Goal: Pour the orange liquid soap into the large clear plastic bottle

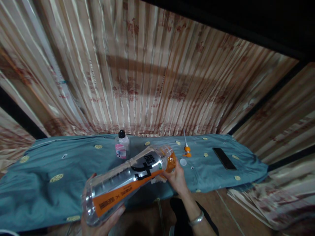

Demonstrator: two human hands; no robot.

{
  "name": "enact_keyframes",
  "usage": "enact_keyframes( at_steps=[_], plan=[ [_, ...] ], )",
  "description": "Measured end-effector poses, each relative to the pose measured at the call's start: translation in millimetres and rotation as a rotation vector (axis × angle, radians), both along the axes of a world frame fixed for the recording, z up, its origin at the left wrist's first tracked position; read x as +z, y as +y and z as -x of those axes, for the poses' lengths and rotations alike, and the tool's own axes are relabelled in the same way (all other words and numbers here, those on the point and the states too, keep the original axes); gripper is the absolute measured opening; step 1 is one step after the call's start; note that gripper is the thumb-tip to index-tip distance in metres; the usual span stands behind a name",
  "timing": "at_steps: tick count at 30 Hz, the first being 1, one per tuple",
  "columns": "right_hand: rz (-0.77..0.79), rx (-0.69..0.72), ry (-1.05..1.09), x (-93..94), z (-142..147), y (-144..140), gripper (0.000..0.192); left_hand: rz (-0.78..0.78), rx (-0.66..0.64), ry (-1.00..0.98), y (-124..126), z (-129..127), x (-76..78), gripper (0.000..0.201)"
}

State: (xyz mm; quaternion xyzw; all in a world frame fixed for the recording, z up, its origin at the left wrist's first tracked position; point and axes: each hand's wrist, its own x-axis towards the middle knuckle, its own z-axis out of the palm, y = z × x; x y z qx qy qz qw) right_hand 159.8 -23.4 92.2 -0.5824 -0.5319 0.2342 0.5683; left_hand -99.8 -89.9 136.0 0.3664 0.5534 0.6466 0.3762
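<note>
I hold the large clear plastic bottle with orange label tilted above the near edge of the blue-green cloth-covered table: left hand clasped under its base, right hand gripping its neck. The small pink-labelled bottle stands just behind; the cloth to the left lies open.

There are two bottles: one large clear drink bottle with an orange and silver label, and one small bottle with a black cap and a pink label. I count also one black phone, one white cap, one orange nozzle piece with a thin tube, and one blue cloth with gold round marks. Two hands are seen, the left hand and the right hand, with one silver bracelet.
</note>
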Motion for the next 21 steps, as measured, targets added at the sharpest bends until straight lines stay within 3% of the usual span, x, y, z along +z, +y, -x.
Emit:
enact_keyframes(
  at_steps=[21],
  plan=[
    [-0.039, -0.010, -0.019, 1.2, 0.7, 0.5, 0.063, -0.015, -0.009, -0.074, -0.4, -2.9, 3.7, 0.095]
  ],
)
